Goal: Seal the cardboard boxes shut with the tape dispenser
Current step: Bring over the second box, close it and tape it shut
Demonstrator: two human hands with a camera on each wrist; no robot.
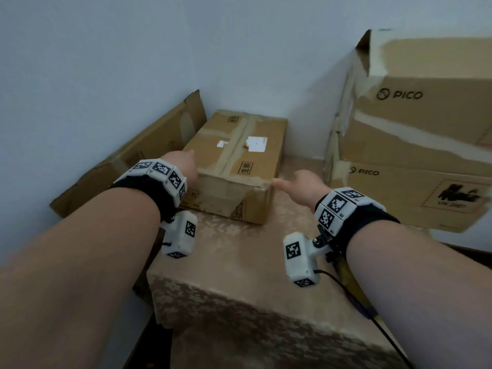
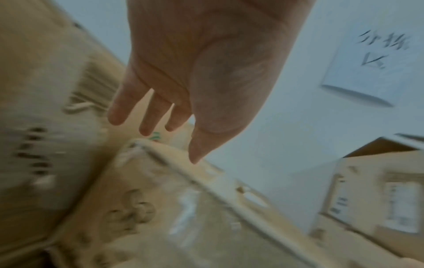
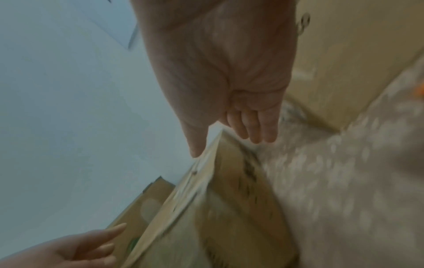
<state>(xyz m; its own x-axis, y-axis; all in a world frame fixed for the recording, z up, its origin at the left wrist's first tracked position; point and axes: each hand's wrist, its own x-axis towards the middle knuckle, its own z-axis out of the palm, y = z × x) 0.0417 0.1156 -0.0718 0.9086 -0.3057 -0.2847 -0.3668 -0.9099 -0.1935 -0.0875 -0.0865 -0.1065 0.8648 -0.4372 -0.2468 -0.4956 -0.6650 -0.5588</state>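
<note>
My left hand [image 1: 183, 166] and right hand [image 1: 300, 186], both spread and empty, flank the flat brown taped cardboard box [image 1: 234, 161] at the patterned table's [image 1: 239, 262] back edge; an uneven grab could tip it.

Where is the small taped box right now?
In the head view the small taped box sits on the patterned table near the wall corner, between the flattened cardboard and the stacked PICO boxes.
</note>
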